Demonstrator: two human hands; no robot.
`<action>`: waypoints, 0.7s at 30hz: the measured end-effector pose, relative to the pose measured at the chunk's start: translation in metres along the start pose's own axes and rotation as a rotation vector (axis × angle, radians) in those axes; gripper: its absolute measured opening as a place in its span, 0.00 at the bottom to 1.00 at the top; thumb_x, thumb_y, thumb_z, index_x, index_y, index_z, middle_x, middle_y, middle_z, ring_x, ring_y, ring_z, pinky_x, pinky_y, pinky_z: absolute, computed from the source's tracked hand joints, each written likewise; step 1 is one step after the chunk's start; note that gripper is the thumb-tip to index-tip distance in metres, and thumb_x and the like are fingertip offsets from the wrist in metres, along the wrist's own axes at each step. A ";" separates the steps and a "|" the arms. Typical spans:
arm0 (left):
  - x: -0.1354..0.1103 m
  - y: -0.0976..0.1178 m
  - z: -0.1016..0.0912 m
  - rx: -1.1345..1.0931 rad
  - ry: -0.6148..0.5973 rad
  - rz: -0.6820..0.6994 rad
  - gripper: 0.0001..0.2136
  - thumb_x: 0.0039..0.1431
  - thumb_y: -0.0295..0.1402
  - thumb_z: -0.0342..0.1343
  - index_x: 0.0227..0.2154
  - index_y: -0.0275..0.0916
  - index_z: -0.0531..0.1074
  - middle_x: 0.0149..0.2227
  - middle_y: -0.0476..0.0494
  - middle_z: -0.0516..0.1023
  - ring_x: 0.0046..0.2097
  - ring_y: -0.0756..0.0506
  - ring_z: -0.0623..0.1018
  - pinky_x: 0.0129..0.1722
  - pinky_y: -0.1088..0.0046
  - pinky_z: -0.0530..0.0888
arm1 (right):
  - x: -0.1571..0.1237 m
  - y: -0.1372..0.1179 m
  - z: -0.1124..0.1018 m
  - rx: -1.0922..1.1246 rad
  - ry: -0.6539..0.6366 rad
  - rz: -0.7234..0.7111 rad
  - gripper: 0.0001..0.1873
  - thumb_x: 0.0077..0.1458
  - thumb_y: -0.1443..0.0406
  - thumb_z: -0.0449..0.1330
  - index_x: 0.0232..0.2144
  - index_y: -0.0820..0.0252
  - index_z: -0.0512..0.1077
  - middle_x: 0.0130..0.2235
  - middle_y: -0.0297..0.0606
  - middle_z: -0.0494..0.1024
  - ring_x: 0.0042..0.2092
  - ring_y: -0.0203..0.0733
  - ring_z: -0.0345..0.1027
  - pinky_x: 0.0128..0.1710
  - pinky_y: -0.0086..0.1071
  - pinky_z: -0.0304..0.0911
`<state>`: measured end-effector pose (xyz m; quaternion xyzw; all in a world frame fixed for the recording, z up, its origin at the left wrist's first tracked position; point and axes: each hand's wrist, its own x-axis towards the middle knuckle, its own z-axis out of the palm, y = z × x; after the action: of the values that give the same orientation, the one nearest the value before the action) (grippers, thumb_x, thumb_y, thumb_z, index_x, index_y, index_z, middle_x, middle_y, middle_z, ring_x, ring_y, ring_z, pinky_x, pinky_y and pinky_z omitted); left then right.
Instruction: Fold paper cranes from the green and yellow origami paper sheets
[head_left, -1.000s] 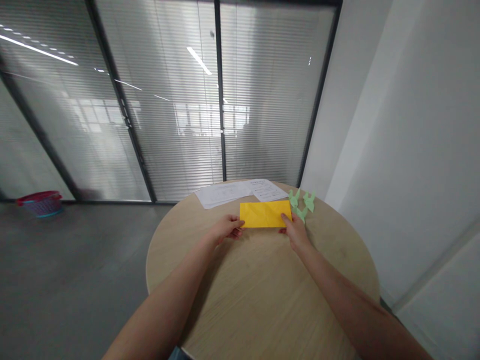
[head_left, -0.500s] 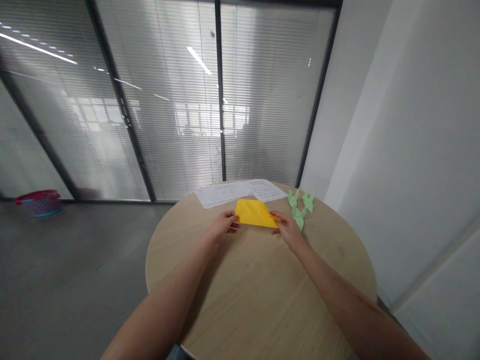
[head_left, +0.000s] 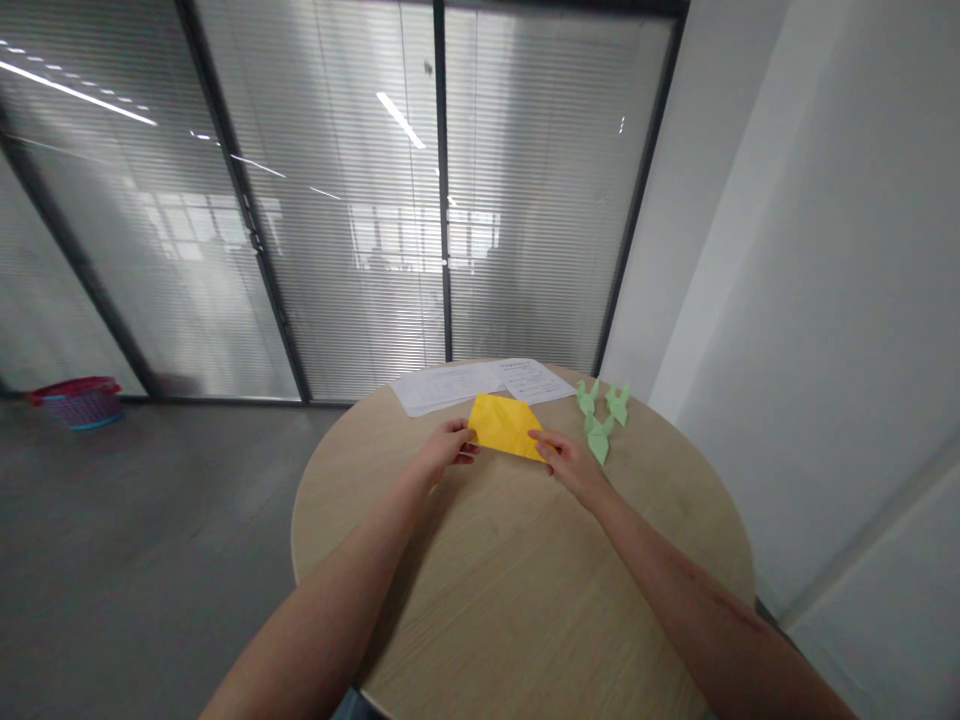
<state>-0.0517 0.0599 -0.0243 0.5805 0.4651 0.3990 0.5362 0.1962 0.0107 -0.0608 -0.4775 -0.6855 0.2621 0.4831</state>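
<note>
A folded sheet of yellow paper (head_left: 504, 424) is held up between my two hands, over the far half of the round table. My left hand (head_left: 450, 446) pinches its left edge, thumb on the near face. At the paper's lower right corner, my right hand (head_left: 566, 462) grips with thumb and fingers. Three light green origami figures stand just beyond my right hand: a front one (head_left: 598, 437), a back left one (head_left: 587, 398) and a back right one (head_left: 619, 404).
Printed white sheets (head_left: 442, 385) lie along the far edge of the wooden table (head_left: 510, 580). Behind it runs a glass partition with blinds (head_left: 360, 330). A white wall (head_left: 840, 330) rises on the right. On the floor at far left sits a pink and blue basket (head_left: 81, 404).
The paper's right side has tilted down and moved slightly left. My right hand has shifted its fingers a little left along that corner. My left hand is nearly still.
</note>
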 end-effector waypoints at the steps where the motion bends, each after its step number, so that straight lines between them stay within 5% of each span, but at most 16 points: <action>1: 0.000 0.000 0.000 0.017 -0.001 0.003 0.10 0.53 0.33 0.55 0.38 0.37 0.72 0.38 0.42 0.78 0.32 0.50 0.77 0.30 0.75 0.74 | 0.001 0.002 0.000 0.033 0.003 0.040 0.21 0.58 0.55 0.54 0.50 0.54 0.74 0.46 0.41 0.78 0.29 0.36 0.68 0.24 0.28 0.62; 5: -0.002 0.002 0.001 0.238 0.089 0.107 0.12 0.56 0.33 0.52 0.42 0.37 0.72 0.42 0.38 0.78 0.38 0.44 0.78 0.36 0.67 0.76 | 0.003 0.009 0.001 0.098 0.040 0.157 0.19 0.55 0.57 0.55 0.46 0.53 0.76 0.48 0.40 0.77 0.33 0.38 0.70 0.24 0.28 0.63; 9: -0.010 0.012 0.004 0.711 0.417 0.561 0.17 0.57 0.32 0.55 0.50 0.37 0.70 0.52 0.35 0.74 0.52 0.38 0.73 0.53 0.56 0.69 | 0.005 0.009 0.002 0.098 0.022 0.161 0.15 0.52 0.57 0.56 0.39 0.57 0.76 0.39 0.40 0.79 0.32 0.39 0.69 0.24 0.27 0.61; 11: -0.017 0.020 0.008 0.855 0.397 0.767 0.16 0.59 0.33 0.54 0.50 0.38 0.70 0.52 0.37 0.74 0.55 0.39 0.70 0.56 0.56 0.66 | 0.004 0.005 0.004 0.082 0.020 0.095 0.11 0.51 0.58 0.57 0.33 0.59 0.73 0.34 0.38 0.78 0.32 0.39 0.69 0.25 0.28 0.61; 14: -0.029 0.029 0.018 0.979 0.294 0.901 0.15 0.59 0.34 0.55 0.49 0.39 0.72 0.51 0.38 0.74 0.53 0.40 0.71 0.55 0.57 0.66 | 0.000 -0.005 0.008 0.042 0.033 0.000 0.07 0.51 0.60 0.58 0.31 0.57 0.68 0.29 0.34 0.75 0.31 0.38 0.69 0.29 0.29 0.63; 21: -0.042 0.039 0.030 1.086 0.058 0.892 0.07 0.60 0.32 0.53 0.37 0.42 0.76 0.41 0.43 0.78 0.48 0.42 0.73 0.59 0.54 0.57 | -0.008 -0.018 0.012 0.008 -0.061 -0.076 0.10 0.56 0.62 0.57 0.41 0.57 0.69 0.38 0.38 0.79 0.40 0.40 0.74 0.40 0.33 0.67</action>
<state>-0.0285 0.0120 0.0124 0.8905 0.3303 0.3078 -0.0569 0.1787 -0.0029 -0.0539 -0.4412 -0.7165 0.2605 0.4735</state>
